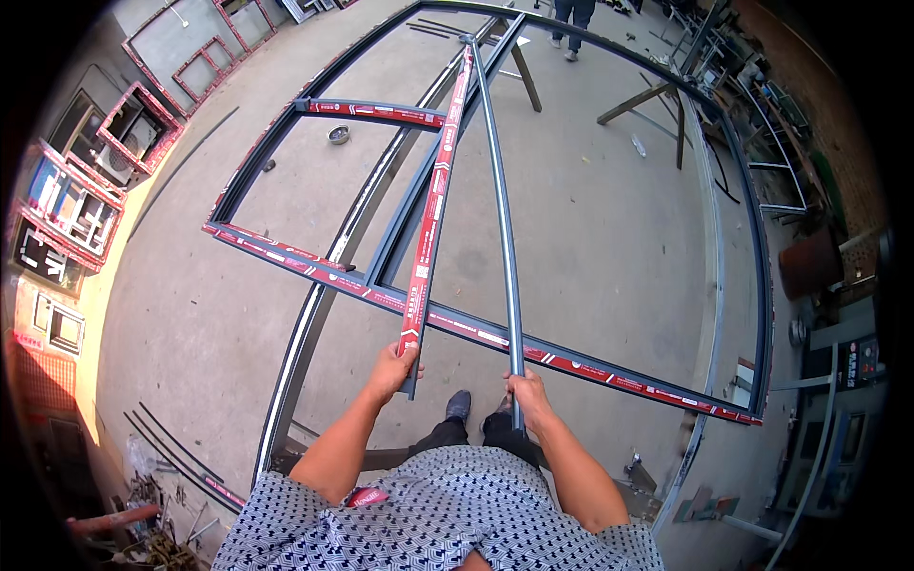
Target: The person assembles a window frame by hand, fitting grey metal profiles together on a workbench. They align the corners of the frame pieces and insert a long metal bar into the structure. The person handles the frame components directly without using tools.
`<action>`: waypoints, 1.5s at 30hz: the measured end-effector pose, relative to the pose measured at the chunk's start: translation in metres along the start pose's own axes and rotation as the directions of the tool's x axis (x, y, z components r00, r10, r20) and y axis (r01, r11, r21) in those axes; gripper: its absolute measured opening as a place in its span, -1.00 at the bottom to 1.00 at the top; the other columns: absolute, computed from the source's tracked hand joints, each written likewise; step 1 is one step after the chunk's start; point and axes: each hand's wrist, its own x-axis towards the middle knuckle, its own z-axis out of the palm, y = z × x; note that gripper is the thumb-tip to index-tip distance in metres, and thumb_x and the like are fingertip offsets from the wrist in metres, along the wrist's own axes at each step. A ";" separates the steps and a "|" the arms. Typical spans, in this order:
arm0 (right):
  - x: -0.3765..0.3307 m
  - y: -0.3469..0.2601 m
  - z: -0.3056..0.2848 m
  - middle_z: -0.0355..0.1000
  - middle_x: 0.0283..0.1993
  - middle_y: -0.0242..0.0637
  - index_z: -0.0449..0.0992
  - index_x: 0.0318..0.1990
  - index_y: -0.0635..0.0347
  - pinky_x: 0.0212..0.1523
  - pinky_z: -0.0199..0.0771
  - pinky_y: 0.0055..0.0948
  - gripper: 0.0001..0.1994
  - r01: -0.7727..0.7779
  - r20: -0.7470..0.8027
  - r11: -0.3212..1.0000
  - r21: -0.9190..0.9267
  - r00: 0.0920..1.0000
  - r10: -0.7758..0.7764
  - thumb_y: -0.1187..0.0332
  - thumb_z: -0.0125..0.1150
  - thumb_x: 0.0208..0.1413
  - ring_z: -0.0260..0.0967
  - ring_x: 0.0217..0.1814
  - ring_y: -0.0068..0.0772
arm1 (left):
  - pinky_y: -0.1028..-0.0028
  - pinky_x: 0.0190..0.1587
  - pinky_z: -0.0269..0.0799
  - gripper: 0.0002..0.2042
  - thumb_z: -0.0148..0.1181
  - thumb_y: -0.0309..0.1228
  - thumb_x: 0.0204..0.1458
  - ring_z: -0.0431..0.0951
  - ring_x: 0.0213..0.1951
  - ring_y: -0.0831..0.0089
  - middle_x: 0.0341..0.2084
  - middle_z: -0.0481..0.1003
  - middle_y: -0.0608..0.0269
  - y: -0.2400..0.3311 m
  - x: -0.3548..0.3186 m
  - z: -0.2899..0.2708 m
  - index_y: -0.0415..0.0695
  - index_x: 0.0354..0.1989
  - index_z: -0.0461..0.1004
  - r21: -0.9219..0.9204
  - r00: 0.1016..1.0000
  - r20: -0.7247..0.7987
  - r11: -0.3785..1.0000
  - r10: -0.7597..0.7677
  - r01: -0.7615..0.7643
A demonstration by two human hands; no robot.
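My left hand point(392, 372) is closed around the near end of a long window-frame profile point(438, 195) covered with red protective film. My right hand point(529, 394) grips the near end of a slimmer, bare grey metal bar point(502, 205). Both lengths slant away from me over a large dark grey window frame point(590, 367), and their far ends come close together near its far side. Red film also covers the frame's near edge. A short red-filmed crosspiece point(376, 113) joins its left side to a dark lengthwise bar point(400, 225).
The frame lies over long support rails point(300, 352) and wooden trestles point(522, 81). A metal bowl point(338, 135) sits on the concrete floor. Red-edged frames point(71, 209) lean at the left. Thin dark strips point(181, 447) lie nearby. Another person's legs point(572, 21) show at the far side.
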 end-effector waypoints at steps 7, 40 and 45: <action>-0.014 -0.017 -0.090 0.33 -0.48 -0.44 0.49 -0.19 0.17 -0.56 0.25 -0.50 -0.72 -0.060 0.057 0.995 0.078 0.997 0.056 0.11 0.19 0.29 0.24 -0.57 -0.58 | 0.38 -0.33 0.67 -0.67 0.21 -0.18 0.37 0.62 -0.42 0.45 -0.39 0.54 0.23 -0.004 0.004 -0.005 -0.26 -0.05 0.46 0.077 0.998 -0.042 0.996 0.036 -0.033; -0.064 0.029 -0.270 0.50 -0.07 0.14 0.44 -0.05 0.25 0.06 0.47 0.18 -0.69 -0.101 -0.389 0.542 -0.834 0.805 -0.449 0.28 0.33 0.17 0.49 0.03 0.31 | 0.07 -0.05 0.58 -0.59 0.37 -0.24 -0.14 0.68 -0.17 -0.13 -0.30 0.66 -0.11 0.021 0.011 -0.015 -0.18 -0.12 0.51 0.642 0.722 -0.634 0.708 0.275 0.294; -0.067 0.054 -0.277 0.45 -0.04 0.14 0.39 -0.02 0.25 0.10 0.46 0.15 -0.63 -0.271 -0.479 0.504 -0.820 0.808 -0.344 0.39 0.40 0.07 0.45 0.08 0.30 | 0.04 -0.01 0.58 -0.58 0.37 -0.23 -0.12 0.68 -0.13 -0.16 -0.26 0.67 -0.15 0.039 0.004 -0.047 -0.18 -0.10 0.50 0.646 0.695 -0.666 0.675 0.271 0.355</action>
